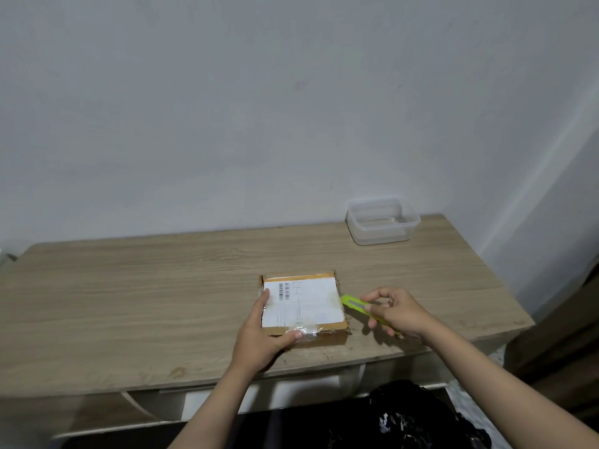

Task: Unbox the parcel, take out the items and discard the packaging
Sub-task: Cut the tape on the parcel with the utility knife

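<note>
A small flat cardboard parcel (311,306) lies on the wooden table (129,286), sealed with clear tape and covered by a white shipping label with barcodes. My left hand (262,332) grips its near left corner, fingers along the left side and thumb on the front edge. My right hand (395,314) holds a lime-green utility knife (353,303) just right of the parcel. The knife's tip points at the parcel's right edge, close to it.
A clear plastic container (382,220) without a lid stands at the table's back right, near the wall. A dark patterned cloth (415,416) lies below the table's front edge. The table's right edge ends beside a brown surface (564,335).
</note>
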A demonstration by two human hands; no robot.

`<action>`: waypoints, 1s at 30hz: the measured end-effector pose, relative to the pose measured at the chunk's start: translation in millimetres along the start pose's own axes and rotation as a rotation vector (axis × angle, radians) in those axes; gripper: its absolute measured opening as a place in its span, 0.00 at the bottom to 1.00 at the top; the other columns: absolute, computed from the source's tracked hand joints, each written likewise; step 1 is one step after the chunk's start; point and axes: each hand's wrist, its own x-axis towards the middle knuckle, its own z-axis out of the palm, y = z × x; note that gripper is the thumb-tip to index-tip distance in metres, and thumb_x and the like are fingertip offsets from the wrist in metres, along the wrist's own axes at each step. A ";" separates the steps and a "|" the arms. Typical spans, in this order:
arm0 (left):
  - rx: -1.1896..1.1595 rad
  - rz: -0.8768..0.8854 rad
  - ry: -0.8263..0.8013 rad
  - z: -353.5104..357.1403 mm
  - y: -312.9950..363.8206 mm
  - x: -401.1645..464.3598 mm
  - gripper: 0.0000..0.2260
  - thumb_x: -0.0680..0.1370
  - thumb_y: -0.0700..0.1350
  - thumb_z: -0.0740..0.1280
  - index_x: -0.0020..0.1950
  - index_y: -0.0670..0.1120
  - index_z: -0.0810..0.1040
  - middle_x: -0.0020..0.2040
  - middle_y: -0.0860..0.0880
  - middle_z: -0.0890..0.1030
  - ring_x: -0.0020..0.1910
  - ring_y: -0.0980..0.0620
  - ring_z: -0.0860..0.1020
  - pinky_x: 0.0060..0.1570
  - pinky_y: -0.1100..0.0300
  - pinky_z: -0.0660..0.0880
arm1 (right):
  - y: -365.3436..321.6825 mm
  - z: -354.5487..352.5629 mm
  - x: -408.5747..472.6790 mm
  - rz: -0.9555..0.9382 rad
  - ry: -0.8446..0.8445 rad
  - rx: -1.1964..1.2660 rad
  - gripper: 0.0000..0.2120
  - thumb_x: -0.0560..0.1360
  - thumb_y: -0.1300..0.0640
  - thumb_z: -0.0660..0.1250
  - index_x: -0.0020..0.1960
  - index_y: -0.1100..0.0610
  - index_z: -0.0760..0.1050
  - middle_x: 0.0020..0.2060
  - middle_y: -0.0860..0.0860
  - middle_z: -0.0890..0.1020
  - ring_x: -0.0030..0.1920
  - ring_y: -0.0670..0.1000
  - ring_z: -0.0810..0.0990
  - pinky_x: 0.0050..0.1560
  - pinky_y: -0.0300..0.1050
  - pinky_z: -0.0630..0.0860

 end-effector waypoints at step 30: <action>-0.017 -0.002 0.003 2.1 -0.6 1.0 0.48 0.57 0.54 0.81 0.73 0.55 0.61 0.71 0.54 0.69 0.66 0.60 0.67 0.62 0.65 0.63 | 0.6 -1.3 -17.0 -0.052 -0.088 -0.092 0.07 0.76 0.62 0.66 0.54 0.58 0.74 0.24 0.52 0.80 0.15 0.45 0.67 0.16 0.33 0.62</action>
